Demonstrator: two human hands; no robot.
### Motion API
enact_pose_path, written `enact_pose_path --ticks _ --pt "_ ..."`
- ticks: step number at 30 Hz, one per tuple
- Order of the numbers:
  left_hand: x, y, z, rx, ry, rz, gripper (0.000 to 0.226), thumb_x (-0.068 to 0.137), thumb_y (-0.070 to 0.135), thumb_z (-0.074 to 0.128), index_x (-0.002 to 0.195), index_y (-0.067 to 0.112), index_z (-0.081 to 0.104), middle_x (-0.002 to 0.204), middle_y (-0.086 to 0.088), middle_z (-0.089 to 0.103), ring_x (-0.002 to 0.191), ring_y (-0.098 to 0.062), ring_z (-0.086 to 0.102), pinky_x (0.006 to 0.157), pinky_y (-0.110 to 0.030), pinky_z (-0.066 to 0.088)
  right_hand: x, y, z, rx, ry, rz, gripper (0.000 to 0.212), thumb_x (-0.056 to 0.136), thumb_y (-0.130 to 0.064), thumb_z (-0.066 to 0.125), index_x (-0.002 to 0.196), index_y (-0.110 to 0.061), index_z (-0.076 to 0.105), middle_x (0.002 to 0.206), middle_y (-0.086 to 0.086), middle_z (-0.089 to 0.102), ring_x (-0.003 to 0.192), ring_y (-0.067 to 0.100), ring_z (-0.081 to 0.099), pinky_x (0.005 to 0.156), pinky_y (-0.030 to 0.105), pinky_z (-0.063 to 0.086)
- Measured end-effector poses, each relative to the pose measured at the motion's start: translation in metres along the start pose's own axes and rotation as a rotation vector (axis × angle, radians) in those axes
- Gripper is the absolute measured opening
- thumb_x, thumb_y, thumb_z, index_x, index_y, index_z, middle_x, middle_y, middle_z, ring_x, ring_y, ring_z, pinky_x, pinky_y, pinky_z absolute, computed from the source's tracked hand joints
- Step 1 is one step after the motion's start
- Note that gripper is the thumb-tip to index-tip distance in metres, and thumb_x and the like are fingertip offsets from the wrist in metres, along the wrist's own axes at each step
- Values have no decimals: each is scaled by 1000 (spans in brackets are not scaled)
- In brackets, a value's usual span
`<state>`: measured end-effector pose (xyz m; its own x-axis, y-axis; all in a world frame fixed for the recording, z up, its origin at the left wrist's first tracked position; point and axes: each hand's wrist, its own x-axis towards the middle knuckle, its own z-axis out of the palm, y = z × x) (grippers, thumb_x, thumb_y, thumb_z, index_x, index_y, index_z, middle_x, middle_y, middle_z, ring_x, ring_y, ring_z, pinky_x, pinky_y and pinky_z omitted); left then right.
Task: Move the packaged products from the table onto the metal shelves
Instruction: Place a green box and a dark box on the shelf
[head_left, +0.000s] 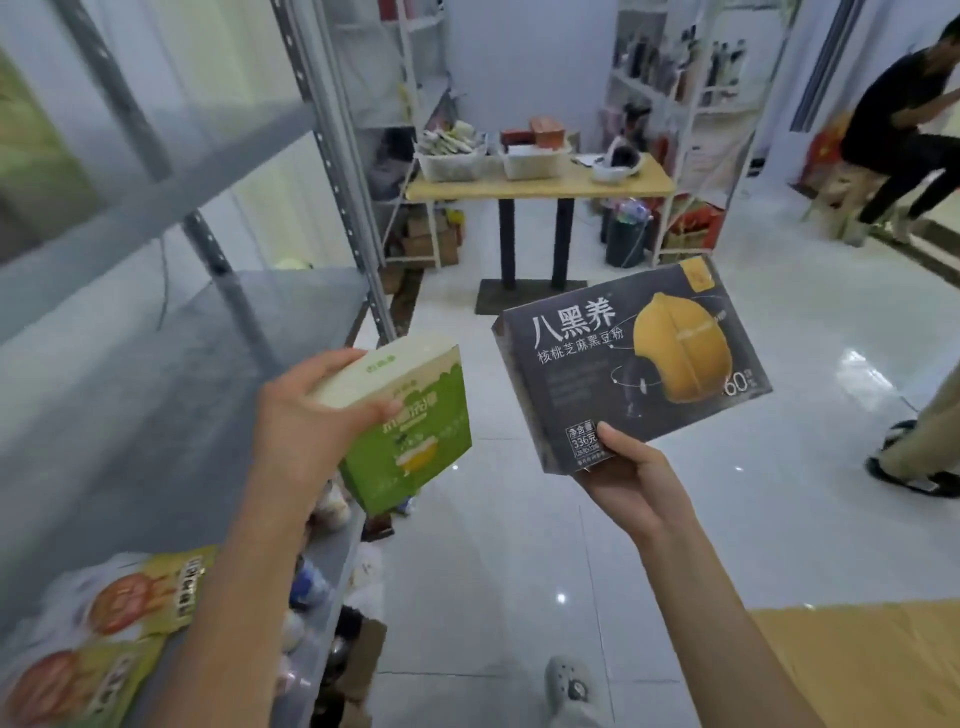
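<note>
My left hand (306, 415) grips a green and cream box (410, 431) by its top edge, holding it just off the front right corner of the grey metal shelf (171, 384). A large dark box with a yellow walnut picture (628, 369) is held up over the floor by my right hand (623, 478), which pinches its lower corner with the thumb on the front. Orange and yellow snack packets (124, 623) lie on the shelf at the lower left.
A wooden table (540, 184) with white baskets stands at the back between white racks. A light wooden table corner (857, 665) shows at the lower right. One person sits at the far right, another's leg and sandal are near the right edge. Items sit under the shelf.
</note>
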<state>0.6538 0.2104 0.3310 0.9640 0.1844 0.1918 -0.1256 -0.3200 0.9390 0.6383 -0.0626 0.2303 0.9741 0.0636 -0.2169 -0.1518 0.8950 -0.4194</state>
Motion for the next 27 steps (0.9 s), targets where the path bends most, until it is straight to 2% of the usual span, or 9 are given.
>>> enact_pose_path --ticks 2,6,12,15,18,21,24,27 --pt "11 1 -8 5 94 -8 50 57 3 88 100 24 72 96 7 68 76 3 60 62 -10 49 37 3 14 -8 -52 74 104 36 1 93 132 -2 53 133 16 57 126 31 52 107 49 36" --pt "32 15 -14 19 294 -6 53 57 0 87 100 26 70 91 14 66 66 13 58 56 -5 45 113 5 48 -49 -206 256 73 35 2 93 105 0 72 125 17 63 112 30 62 100 46 45" --pt "62 57 -19 111 554 62 51 56 3 87 98 28 70 89 21 66 70 15 58 62 -5 46 209 2 110 -191 -404 485 70 37 -2 93 104 -1 73 123 17 63 107 29 65 95 46 49" --pt "75 82 -28 145 670 75 50 56 10 88 98 31 71 97 14 68 74 11 61 61 -7 46 245 7 146 -230 -466 569 79 31 -1 94 106 0 70 122 17 64 103 28 66 94 47 49" --pt "87 108 -40 156 751 110 54 51 18 85 103 25 71 96 9 71 74 6 63 62 -8 47 266 16 182 -256 -564 634 81 26 -2 94 104 0 71 114 17 68 97 27 69 95 49 47" --pt "103 134 -56 193 800 138 55 47 22 83 100 24 71 83 16 73 73 2 66 64 -12 51 282 27 222 -236 -669 679 90 26 0 93 111 -3 63 108 15 70 93 25 69 92 43 51" --pt "119 157 -82 283 838 118 56 49 24 84 103 22 72 90 10 73 78 -4 70 69 -17 55 295 39 265 -211 -801 694 97 32 -1 92 121 -6 57 110 11 69 95 23 69 88 37 54" --pt "135 172 -112 370 867 93 57 52 23 84 108 21 72 95 6 73 82 -7 71 73 -18 56 308 55 305 -196 -862 699 107 34 1 91 132 -5 50 114 10 67 99 23 68 89 36 53"
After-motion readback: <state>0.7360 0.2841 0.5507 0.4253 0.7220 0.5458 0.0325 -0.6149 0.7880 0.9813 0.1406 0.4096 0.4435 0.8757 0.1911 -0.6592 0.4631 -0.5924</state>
